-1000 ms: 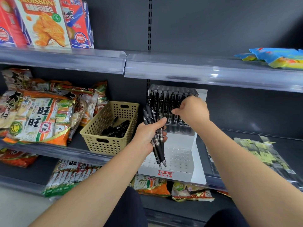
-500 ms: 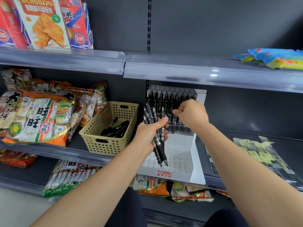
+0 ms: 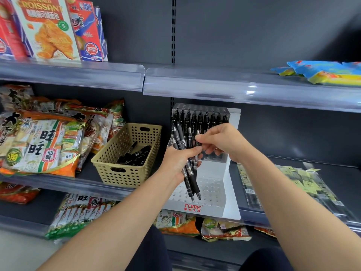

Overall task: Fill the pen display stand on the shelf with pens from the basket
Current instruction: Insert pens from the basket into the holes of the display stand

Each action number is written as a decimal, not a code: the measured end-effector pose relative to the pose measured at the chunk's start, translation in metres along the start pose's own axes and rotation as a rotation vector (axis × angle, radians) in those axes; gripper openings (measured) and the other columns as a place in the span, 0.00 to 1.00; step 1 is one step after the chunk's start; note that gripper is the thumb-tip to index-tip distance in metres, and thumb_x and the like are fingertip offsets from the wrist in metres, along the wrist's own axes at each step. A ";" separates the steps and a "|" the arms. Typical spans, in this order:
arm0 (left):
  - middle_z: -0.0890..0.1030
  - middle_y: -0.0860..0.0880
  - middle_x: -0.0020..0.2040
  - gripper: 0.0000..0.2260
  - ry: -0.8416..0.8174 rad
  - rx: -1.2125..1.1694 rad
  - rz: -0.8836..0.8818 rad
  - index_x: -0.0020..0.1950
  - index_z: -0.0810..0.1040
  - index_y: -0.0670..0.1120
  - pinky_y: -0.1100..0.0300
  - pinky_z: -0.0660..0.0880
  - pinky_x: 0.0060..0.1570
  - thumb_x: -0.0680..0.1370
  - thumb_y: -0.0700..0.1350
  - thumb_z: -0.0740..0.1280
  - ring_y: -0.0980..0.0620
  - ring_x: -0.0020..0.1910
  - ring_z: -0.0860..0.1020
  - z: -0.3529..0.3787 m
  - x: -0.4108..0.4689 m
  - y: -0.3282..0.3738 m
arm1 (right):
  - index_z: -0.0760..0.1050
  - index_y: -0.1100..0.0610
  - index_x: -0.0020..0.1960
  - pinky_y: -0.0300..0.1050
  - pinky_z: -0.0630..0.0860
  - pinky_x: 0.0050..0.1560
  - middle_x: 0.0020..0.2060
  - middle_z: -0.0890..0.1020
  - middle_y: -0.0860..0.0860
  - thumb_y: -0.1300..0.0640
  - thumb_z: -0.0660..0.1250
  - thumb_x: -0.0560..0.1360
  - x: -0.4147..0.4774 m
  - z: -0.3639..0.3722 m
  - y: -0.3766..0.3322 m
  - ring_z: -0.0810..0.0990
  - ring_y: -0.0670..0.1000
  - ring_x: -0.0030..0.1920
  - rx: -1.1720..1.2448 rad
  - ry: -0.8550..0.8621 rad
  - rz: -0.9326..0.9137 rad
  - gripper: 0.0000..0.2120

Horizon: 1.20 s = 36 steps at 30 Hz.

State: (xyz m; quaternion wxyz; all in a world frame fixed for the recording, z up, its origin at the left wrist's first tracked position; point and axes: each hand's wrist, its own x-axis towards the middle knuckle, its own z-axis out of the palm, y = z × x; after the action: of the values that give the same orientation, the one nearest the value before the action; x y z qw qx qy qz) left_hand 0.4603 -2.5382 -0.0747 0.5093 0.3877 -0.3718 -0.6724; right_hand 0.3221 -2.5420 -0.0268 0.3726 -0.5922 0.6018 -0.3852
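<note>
A white pen display stand [image 3: 211,209] sits on the middle shelf, its back tier filled with a row of black pens [image 3: 201,118]; the perforated front tier is bare. My left hand [image 3: 178,160] grips a bundle of black pens [image 3: 190,178] in front of the stand, tips pointing down. My right hand [image 3: 219,140] reaches to the top of that bundle and pinches one pen between thumb and forefinger. A tan perforated basket [image 3: 127,175] to the left of the stand holds several more black pens [image 3: 134,154].
Snack bags [image 3: 43,143] crowd the middle shelf left of the basket. Flat packets [image 3: 297,178] lie right of the stand. Boxes [image 3: 50,30] stand on the top shelf, whose front lip [image 3: 234,89] overhangs the stand. More snacks fill the lower shelf.
My right hand has come back from the stand's back row, down and left to the bundle in my left hand, and now pinches one pen there. My left hand stayed put.
</note>
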 end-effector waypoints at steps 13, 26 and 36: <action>0.75 0.45 0.35 0.11 0.047 -0.038 -0.073 0.55 0.79 0.36 0.49 0.82 0.38 0.76 0.40 0.70 0.50 0.32 0.75 -0.001 0.006 -0.013 | 0.79 0.60 0.40 0.56 0.80 0.45 0.33 0.83 0.55 0.51 0.70 0.74 0.010 -0.032 -0.009 0.83 0.57 0.37 -0.253 0.619 -0.290 0.12; 0.84 0.43 0.39 0.11 0.043 0.062 -0.041 0.54 0.78 0.38 0.61 0.76 0.31 0.77 0.45 0.69 0.50 0.31 0.78 -0.008 0.009 -0.018 | 0.81 0.61 0.50 0.47 0.75 0.48 0.39 0.83 0.54 0.50 0.66 0.77 0.012 -0.015 -0.006 0.80 0.56 0.43 -0.271 0.800 -0.363 0.14; 0.74 0.49 0.37 0.24 0.110 0.151 -0.041 0.63 0.75 0.38 0.57 0.73 0.33 0.74 0.50 0.73 0.52 0.35 0.72 -0.012 0.015 -0.020 | 0.79 0.57 0.44 0.45 0.76 0.41 0.35 0.82 0.53 0.47 0.67 0.76 0.018 -0.003 0.014 0.79 0.56 0.39 -0.416 0.690 -0.256 0.13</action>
State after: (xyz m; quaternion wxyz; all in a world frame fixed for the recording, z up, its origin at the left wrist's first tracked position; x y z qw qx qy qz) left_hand 0.4603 -2.5501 -0.0995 0.4843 0.4690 -0.3849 -0.6304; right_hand 0.3132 -2.5601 -0.0384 -0.0289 -0.5608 0.6778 -0.4745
